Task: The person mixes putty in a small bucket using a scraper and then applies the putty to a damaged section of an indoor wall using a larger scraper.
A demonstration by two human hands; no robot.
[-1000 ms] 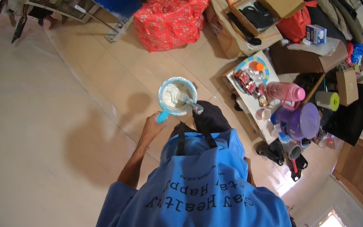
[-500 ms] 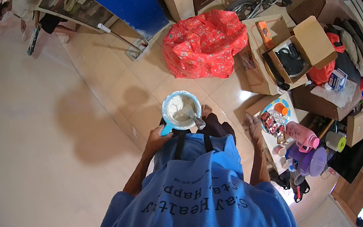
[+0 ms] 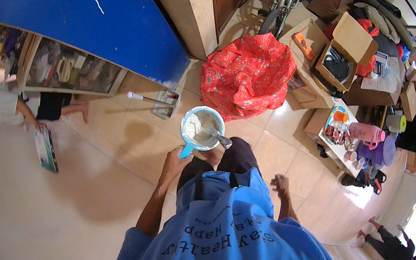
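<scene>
My left hand [image 3: 177, 162] is closed round the turquoise handle [image 3: 187, 151] of a light-blue dipper [image 3: 185, 122], held out in front of my body. Thick white paste [image 3: 198, 128] lies inside it. A tool with a metallic-looking handle [image 3: 224, 141] leans in the paste, its end sticking out over the right rim; its other end is buried. My right hand [image 3: 280, 182] hangs at my right side with loosely bent fingers and nothing seen in it. The nearest thing ahead is a red patterned bag [image 3: 247, 77] on the tiled floor.
At left a person [image 3: 4, 104] holds a green and white box [image 3: 46, 150] beside a glass-fronted cabinet [image 3: 70, 68]. A blue panel [image 3: 96, 13] and squeegee-like tool [image 3: 151, 99] lie ahead. On the right stand an open carton [image 3: 350, 43], a low table [image 3: 325, 128] and another person [image 3: 391, 246].
The view has shifted, and the low table now lies farther from me. My right hand has moved in from beside it. Another person has appeared at right; my left hand keeps the dipper.
</scene>
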